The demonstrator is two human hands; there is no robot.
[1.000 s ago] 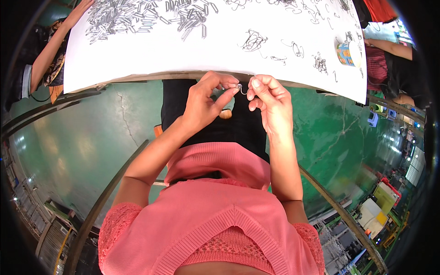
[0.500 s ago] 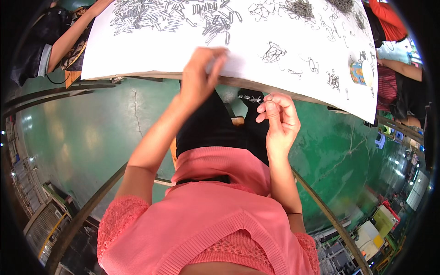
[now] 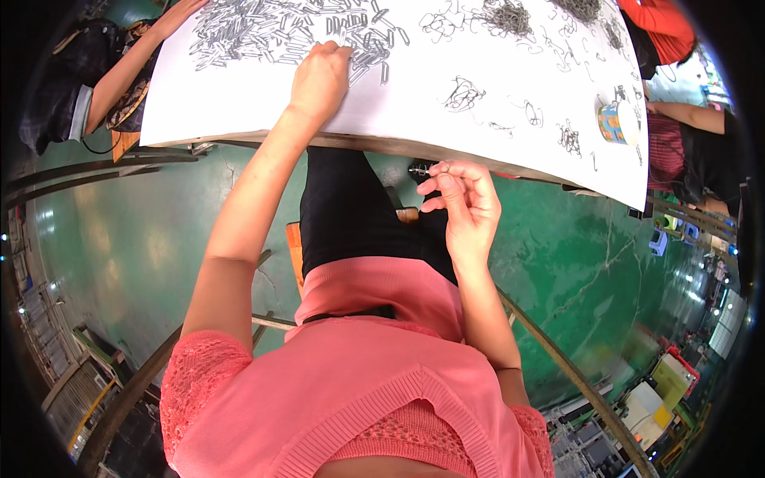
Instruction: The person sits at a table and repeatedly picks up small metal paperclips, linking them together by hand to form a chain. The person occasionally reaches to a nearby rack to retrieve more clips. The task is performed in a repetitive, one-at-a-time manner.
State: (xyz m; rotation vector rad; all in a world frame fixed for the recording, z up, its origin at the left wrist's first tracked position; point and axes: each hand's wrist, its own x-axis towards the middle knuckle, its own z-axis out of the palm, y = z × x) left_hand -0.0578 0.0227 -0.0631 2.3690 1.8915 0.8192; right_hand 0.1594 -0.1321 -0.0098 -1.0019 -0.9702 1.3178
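1. Loops of grey metal (image 3: 239, 36), long and narrow, lie loose in a wide pile on the far left of the white tabletop (image 3: 398, 115), some at the pile's right end standing apart.
2. My left hand (image 3: 320, 80) is now at the near edge of that pile; a second ago it met my other hand by the table's edge. Fingers bunched, tips down among the loops; cannot tell whether they pinch one.
3. My right hand (image 3: 472, 209) stays back, just off the table edge, palm turned inward, thumb and forefinger close together. Anything between them is too small to tell.
4. Meaning, as I judge it: joint handling is paused, the left at the supply while the right waits.
5. Dark bent wires (image 3: 464, 93) lie tangled right of the loops, apart from both hands.
6. Farther out: printed tub (image 3: 613, 123) near the right edge; a co-worker's forearm (image 3: 119, 68) at far left.
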